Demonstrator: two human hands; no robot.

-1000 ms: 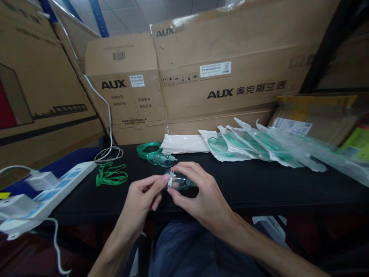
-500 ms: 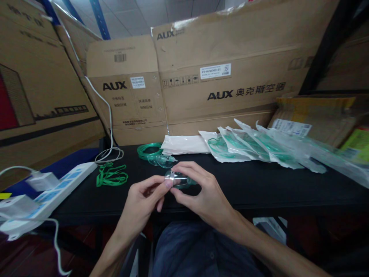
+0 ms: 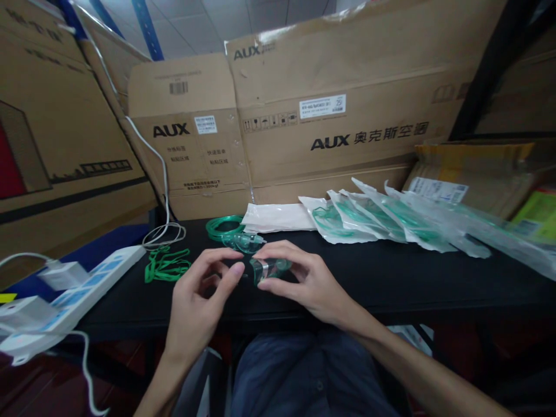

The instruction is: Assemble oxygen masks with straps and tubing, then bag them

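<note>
Between the thumb and fingers of my right hand (image 3: pixel 299 275) is a small clear green breathing mask (image 3: pixel 260 270) with a shiny metal strip across it. The fingers partly cover its right side. My left hand (image 3: pixel 211 275) is just to the left of the mask, apart from it, thumb and fingers spread with nothing visible between them. Behind the hands, a coil of green tubing (image 3: pixel 223 227) lies on the black table (image 3: pixel 347 278) with a clear green plastic piece (image 3: pixel 243 240) beside it. A bundle of green elastic straps (image 3: pixel 165 265) rests left of my left hand.
Flat white packets (image 3: pixel 278 217) and several clear-fronted pouches (image 3: pixel 339 223) with green contents line the table's back and right. A white power strip (image 3: pixel 87 295) with plugs and cables runs along the left. Large cardboard boxes (image 3: pixel 278 156) form the back wall.
My left hand has let go of the mask and moved left, its fingers opening. The mask stays in my right hand, and its metal strip now shows farther right.
</note>
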